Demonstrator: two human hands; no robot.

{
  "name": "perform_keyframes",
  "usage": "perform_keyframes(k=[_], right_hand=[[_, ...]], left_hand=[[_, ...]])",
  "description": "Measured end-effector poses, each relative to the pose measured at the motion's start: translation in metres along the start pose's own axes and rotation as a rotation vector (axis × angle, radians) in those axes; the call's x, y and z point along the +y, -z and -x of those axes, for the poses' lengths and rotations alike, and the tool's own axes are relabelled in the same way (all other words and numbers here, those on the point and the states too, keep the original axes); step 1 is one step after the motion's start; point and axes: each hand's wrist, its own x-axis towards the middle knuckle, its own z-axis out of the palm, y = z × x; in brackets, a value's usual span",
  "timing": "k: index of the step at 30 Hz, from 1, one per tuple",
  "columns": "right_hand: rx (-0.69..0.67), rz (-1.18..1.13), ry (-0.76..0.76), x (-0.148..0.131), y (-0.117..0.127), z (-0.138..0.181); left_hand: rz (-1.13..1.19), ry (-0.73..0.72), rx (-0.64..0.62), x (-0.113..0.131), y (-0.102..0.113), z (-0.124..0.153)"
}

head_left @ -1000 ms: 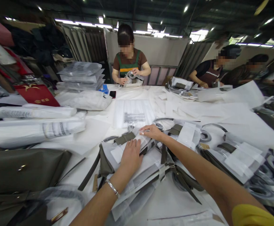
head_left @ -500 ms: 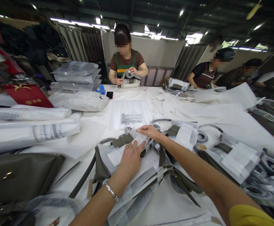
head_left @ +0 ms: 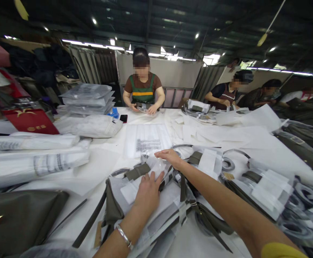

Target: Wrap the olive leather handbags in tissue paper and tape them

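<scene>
An olive-green handbag (head_left: 113,202) wrapped in thin white sheets lies in front of me on the white table. My left hand (head_left: 148,190), a silver bracelet at its wrist, presses on the bag's wrapping with fingers outstretched. At the bag's far side, the fingertips of my right hand (head_left: 170,157) are pinched together on a shiny clear plastic piece (head_left: 159,163); whether it is tape or film is hard to tell. The bag's green strap (head_left: 138,172) shows just left of that plastic. Part of the wrapping is hidden under my left palm.
More wrapped bags (head_left: 271,190) lie to the right, beside rolled straps (head_left: 293,229). An unwrapped green bag (head_left: 24,211) is at left, below plastic-covered rolls (head_left: 51,163). Printed plastic bags (head_left: 148,134) lie ahead. A co-worker (head_left: 144,87) sits across the table, others at right.
My view has tilted up slightly. My hands stay at the same bag, and the clear plastic under my right fingertips looks lifted. The co-worker opposite has lowered their hands to the table.
</scene>
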Motion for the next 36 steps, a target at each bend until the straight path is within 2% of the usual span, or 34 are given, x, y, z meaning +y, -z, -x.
perform_keyframes(k=[8,13,19,22,30,36], right_hand=[[0.054,0.027,0.104,0.006,0.011,-0.020],[0.037,0.247,0.050,0.022,0.002,-0.049],[-0.044,0.530,0.107,0.037,-0.011,-0.088],[-0.067,0.630,0.078,0.041,-0.012,-0.096],[-0.146,0.764,-0.089,0.042,0.009,-0.067],[-0.180,0.679,-0.056,0.031,0.009,-0.049]], left_hand=[[-0.002,0.010,-0.013,0.001,-0.001,-0.001],[0.007,0.009,-0.031,0.001,0.003,0.000],[-0.003,0.016,-0.044,0.001,0.001,-0.001],[0.000,0.018,-0.052,0.001,-0.001,-0.001],[-0.010,0.026,-0.038,0.002,0.001,-0.001],[-0.005,0.012,-0.020,0.001,0.002,0.000]])
